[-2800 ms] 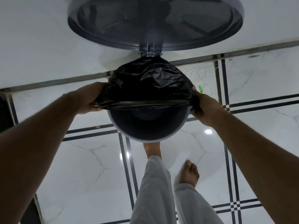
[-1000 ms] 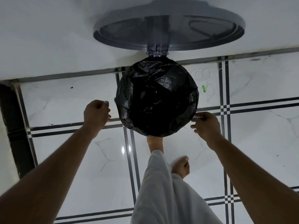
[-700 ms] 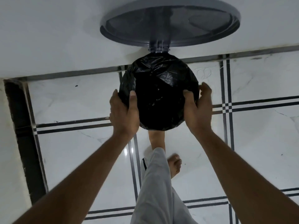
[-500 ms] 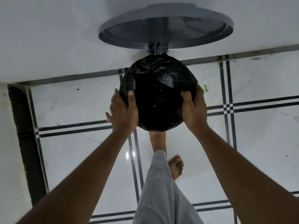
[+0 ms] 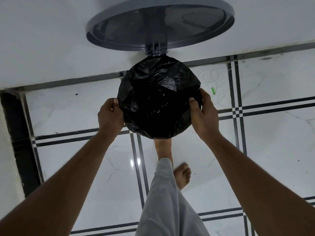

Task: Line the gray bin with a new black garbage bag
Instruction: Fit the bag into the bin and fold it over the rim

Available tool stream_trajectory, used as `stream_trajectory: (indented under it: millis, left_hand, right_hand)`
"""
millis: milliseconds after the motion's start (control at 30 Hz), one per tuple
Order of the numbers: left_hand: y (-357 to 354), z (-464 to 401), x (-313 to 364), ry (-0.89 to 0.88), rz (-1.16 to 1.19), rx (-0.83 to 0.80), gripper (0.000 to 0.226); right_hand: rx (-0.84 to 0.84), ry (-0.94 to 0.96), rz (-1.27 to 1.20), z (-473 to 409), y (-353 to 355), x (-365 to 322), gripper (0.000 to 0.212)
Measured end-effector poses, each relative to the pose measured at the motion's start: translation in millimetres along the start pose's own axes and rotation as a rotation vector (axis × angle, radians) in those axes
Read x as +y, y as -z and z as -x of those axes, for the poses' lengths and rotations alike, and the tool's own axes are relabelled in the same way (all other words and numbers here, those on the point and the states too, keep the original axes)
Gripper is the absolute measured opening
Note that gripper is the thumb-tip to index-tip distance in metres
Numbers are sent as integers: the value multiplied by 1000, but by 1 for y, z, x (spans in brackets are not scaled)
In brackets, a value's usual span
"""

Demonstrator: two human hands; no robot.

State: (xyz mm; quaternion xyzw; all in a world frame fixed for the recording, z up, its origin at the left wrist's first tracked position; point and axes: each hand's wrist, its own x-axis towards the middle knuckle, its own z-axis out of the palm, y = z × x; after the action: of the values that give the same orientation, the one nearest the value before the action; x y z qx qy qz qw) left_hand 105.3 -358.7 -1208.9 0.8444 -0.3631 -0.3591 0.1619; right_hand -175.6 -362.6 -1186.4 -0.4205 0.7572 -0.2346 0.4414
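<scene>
The black garbage bag (image 5: 158, 92) covers the whole round mouth of the gray bin, so the bin's body is hidden beneath it. The gray lid (image 5: 158, 23) stands swung up on its hinge against the white wall. My left hand (image 5: 110, 114) grips the bag's folded edge at the bin's left rim, thumb on top. My right hand (image 5: 203, 114) grips the bag at the right rim, with its thumb over the edge and fingers curled round the outside.
White marble floor tiles with dark stripes (image 5: 238, 113) surround the bin. A small green object (image 5: 213, 90) lies on the floor to the right of the bin. My bare feet (image 5: 182, 176) and a grey trouser leg (image 5: 167, 201) stand just in front. A dark strip (image 5: 18, 137) runs along the left wall.
The bag went from half-covering the bin mouth to covering it fully. My hands left the rim briefly, then came back and gripped the bag's edge on both sides.
</scene>
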Motion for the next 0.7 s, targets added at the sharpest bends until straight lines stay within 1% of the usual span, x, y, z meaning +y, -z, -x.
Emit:
stream_trajectory:
  millis: [100,200,233,300,333,367,400,433,467,500,533,567,600,633,667,700]
  left_hand:
    - [1,-2,0,131,165,-36,31]
    - [9,-10,10,401,437,-130,27]
    - [13,-13,14,480,491,-173,29]
    - [18,-22,12,580,532,-236,32]
    - [17,-25,11,609,527,-233,31]
    - [14,-27,11,618,494,-194,28]
    - [9,-26,12,601,431,-108,28]
    - [3,-22,13,556,335,27,30]
    - [-3,-17,14,449,231,201,32]
    - [-7,-10,15,245,126,375,33]
    - [-10,0,18,-36,3,442,32]
    - [-12,13,25,-335,-110,403,27]
    - [-15,26,31,-609,-197,297,22]
    - [-23,35,33,-810,-281,164,20]
    - [-31,41,35,-929,-384,28,23]
    - [-40,45,35,-964,-532,-109,29]
  right_hand:
    - [17,15,17,-3,-2,2,42]
    - [21,16,27,-4,-2,5,43]
    - [20,14,27,-5,-2,5,42]
    - [21,18,29,-5,-2,6,42]
    - [20,21,29,-5,-2,6,41]
    - [20,21,30,-5,-2,7,40]
    - [23,24,38,-5,-2,8,39]
    - [29,29,50,-4,-2,10,38]
    - [39,38,64,-4,-3,11,37]
    - [47,47,76,-3,-3,13,37]
    - [55,59,93,-3,-4,14,38]
    - [64,75,113,-2,-4,15,39]
    - [72,93,135,-2,-4,16,39]
    - [77,108,155,-3,-5,17,39]
    - [81,118,176,-3,-4,18,39]
    - [82,122,194,-4,-4,18,40]
